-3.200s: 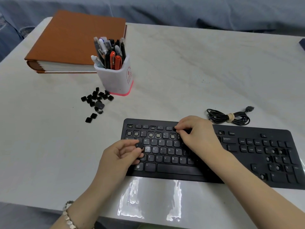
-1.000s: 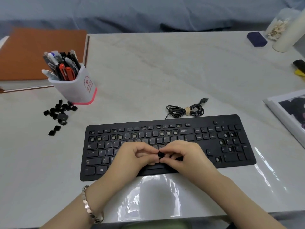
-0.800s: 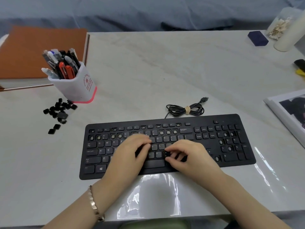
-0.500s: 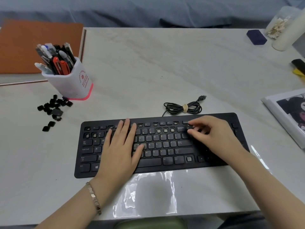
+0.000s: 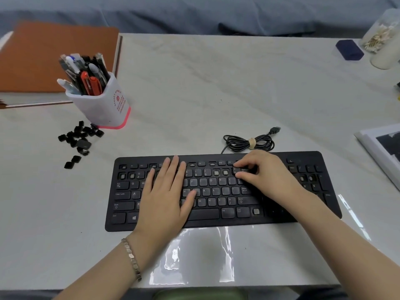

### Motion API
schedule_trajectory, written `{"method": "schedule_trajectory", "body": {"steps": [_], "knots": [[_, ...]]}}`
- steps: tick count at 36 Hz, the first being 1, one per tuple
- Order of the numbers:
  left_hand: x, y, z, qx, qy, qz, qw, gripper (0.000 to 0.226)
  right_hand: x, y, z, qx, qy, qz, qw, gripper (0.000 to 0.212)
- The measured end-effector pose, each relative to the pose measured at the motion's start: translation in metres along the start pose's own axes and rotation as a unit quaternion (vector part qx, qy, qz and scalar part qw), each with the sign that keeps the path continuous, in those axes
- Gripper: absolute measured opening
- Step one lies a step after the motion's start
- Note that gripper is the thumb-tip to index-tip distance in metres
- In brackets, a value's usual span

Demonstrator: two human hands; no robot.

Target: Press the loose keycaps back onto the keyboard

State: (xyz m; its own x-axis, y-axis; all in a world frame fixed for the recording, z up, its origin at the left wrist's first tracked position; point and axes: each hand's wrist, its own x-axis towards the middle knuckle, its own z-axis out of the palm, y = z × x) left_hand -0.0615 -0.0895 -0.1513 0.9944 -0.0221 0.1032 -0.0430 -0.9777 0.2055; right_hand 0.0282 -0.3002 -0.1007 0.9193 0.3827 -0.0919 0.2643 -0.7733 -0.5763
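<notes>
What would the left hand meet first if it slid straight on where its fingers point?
Way looks free: left hand lies flat with fingertips at the far edge of the keyboard; beyond is only bare table. Coiled cable seems right of that line.

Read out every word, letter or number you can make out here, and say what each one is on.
"Caps Lock": keyboard, left side.
"Shift": keyboard, below Caps Lock.
"Ctrl": keyboard, bottom-left corner.
"Q", "A", "O", "P", "K", "L", "M": keyboard letters.
Red print on the pen cup: too blurred to read.
Function-row legends: too small.
</notes>
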Motion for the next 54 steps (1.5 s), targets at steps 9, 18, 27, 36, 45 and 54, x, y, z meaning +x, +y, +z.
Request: {"method": "schedule_trajectory", "body": {"steps": [9, 18, 27, 36, 45, 54], "knots": [[0.000, 0.000, 0.001, -0.009, 0.006, 0.000, 1.000, 0.070, 0.002, -0.003, 0.000, -0.014, -0.007, 0.012, 1.000, 0.023], [0.000, 0.001, 0.002, -0.006, 0.020, 0.001, 1.000, 0.061, 0.004, 0.001, 0.003, -0.005, -0.002, 0.009, 1.000, 0.023], [0.000, 0.000, 0.002, -0.004, 0.009, 0.000, 1.000, 0.069, -0.029, 0.014, 0.040, -0.143, 0.169, -0.114, 0.969, 0.029], [0.000, 0.000, 0.001, -0.005, 0.009, 0.000, 1.000, 0.069, -0.035, 0.008, 0.042, -0.185, 0.164, -0.099, 0.964, 0.037], [0.000, 0.002, -0.005, -0.016, -0.029, 0.002, 0.999, 0.069, -0.035, 0.000, 0.038, -0.185, 0.126, -0.060, 0.973, 0.040], [-0.007, -0.042, -0.036, -0.224, 0.094, -0.085, 0.966, 0.039, -0.018, -0.031, 0.025, -0.043, 0.101, 0.007, 0.994, 0.024]]}}
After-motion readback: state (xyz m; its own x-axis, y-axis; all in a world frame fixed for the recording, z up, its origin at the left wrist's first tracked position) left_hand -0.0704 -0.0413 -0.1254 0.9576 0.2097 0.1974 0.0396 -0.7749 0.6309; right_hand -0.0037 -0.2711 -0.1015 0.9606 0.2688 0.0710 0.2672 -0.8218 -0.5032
